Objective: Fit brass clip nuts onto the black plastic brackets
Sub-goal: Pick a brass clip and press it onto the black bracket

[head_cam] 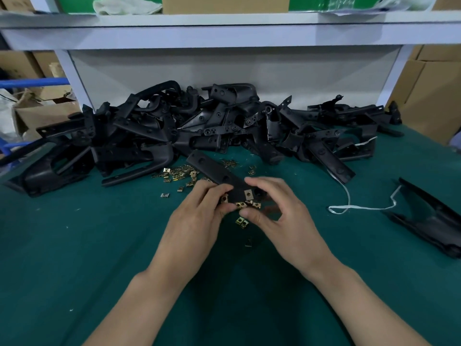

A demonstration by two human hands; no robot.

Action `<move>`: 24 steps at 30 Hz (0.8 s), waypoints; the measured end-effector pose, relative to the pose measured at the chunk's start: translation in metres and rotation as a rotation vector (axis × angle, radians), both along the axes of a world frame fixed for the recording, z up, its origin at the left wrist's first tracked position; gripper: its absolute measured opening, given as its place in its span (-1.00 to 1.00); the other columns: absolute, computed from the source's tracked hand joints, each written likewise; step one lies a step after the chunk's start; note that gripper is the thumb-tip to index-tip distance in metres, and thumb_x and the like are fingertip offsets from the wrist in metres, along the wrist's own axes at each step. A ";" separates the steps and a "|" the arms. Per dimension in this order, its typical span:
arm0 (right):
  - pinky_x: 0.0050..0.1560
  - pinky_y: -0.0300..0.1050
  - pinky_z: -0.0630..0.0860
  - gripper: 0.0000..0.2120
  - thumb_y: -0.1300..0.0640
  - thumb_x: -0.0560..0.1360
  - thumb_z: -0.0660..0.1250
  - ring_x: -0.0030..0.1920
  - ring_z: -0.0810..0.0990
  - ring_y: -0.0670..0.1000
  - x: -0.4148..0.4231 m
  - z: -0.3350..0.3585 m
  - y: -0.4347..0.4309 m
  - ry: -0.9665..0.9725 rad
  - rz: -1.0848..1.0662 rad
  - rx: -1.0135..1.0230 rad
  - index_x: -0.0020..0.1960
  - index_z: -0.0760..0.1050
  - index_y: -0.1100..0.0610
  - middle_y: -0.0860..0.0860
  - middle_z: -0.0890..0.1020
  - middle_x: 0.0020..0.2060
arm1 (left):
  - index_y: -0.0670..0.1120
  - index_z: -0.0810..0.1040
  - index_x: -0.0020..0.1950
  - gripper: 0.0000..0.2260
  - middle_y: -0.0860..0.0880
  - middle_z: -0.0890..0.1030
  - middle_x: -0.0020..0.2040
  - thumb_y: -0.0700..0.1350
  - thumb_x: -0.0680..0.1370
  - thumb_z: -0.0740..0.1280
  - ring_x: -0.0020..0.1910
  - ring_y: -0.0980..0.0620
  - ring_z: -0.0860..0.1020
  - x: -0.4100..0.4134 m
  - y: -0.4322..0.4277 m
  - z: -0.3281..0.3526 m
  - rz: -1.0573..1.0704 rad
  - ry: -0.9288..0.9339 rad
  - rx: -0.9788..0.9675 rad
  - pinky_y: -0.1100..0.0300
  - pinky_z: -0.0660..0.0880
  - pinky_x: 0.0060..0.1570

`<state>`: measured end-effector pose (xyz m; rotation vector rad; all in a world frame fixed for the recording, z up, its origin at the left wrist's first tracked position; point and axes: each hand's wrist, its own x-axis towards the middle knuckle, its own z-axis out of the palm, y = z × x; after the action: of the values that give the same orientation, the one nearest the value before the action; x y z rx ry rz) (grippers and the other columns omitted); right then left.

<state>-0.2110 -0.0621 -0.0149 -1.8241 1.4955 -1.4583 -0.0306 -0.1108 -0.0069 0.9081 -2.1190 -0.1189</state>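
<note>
Both my hands hold one long black plastic bracket point(212, 168) over the middle of the green table; it slants up and to the left. My left hand point(199, 218) grips its near end from the left, with several brass clip nuts between the fingers. My right hand point(272, 213) grips the same end from the right, thumb below and fingers above. One brass clip nut point(248, 195) sits on the bracket's near end. Two loose clip nuts point(242, 223) lie just below my hands. A scatter of brass clip nuts point(178, 174) lies left of the bracket.
A big heap of black brackets point(224, 126) runs along the back of the green table point(74, 245). One large black part point(434, 221) lies at the right edge, with a white string point(349, 206) beside it. A white shelf point(224, 28) overhangs the back. Cardboard boxes stand on both sides.
</note>
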 end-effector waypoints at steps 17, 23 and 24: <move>0.09 -0.41 0.46 -0.74 0.03 0.46 0.48 0.15 0.61 -0.13 0.001 -0.001 -0.002 -0.153 -0.003 0.001 0.15 0.59 -0.08 -0.20 0.63 0.09 | -0.04 0.52 0.31 -0.70 0.17 0.47 0.17 0.00 0.62 0.23 0.05 0.14 0.53 0.002 -0.005 -0.010 -0.108 0.090 0.056 0.19 0.51 0.02; 0.12 -0.34 0.49 -0.73 0.09 0.48 0.51 0.16 0.61 -0.10 0.002 -0.003 -0.003 -0.163 -0.015 -0.004 0.12 0.57 -0.14 -0.18 0.63 0.08 | -0.08 0.55 0.28 -0.73 0.10 0.51 0.14 -0.12 0.60 0.25 0.00 0.02 0.59 0.001 -0.003 -0.010 -0.098 0.119 0.053 0.01 0.60 -0.03; 0.13 -0.31 0.50 -0.73 0.10 0.48 0.51 0.16 0.61 -0.09 0.002 -0.003 -0.003 -0.163 -0.017 -0.004 0.12 0.57 -0.14 -0.18 0.63 0.09 | -0.08 0.55 0.28 -0.73 0.09 0.52 0.14 -0.15 0.59 0.26 -0.02 0.01 0.59 0.000 -0.003 -0.010 -0.088 0.119 0.047 0.00 0.60 -0.05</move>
<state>-0.2088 -0.0655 -0.0180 -1.6541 1.4323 -1.5775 -0.0304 -0.1137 -0.0167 0.8145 -2.0529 -0.2631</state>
